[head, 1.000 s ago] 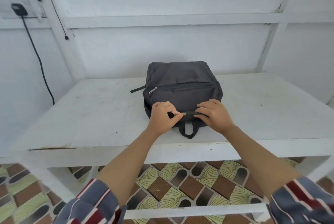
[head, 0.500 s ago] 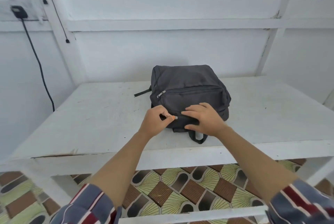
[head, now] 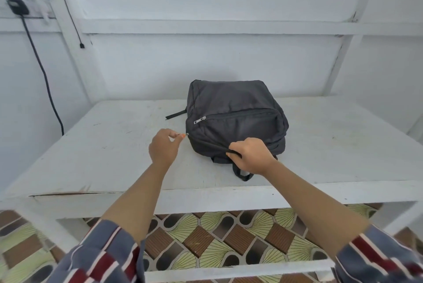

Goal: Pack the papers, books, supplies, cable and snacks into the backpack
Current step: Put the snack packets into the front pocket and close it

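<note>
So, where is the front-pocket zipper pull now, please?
Head view: the front-pocket zipper pull sits at the pocket's left end on the backpack, just beyond the left hand.

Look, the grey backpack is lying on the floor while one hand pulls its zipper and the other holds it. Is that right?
Not quite. The head view shows the backpack lying on the white table, not the floor. The rest is right: the left hand pinches the zipper pull at the bag's left corner, and the right hand grips its near edge.
</note>
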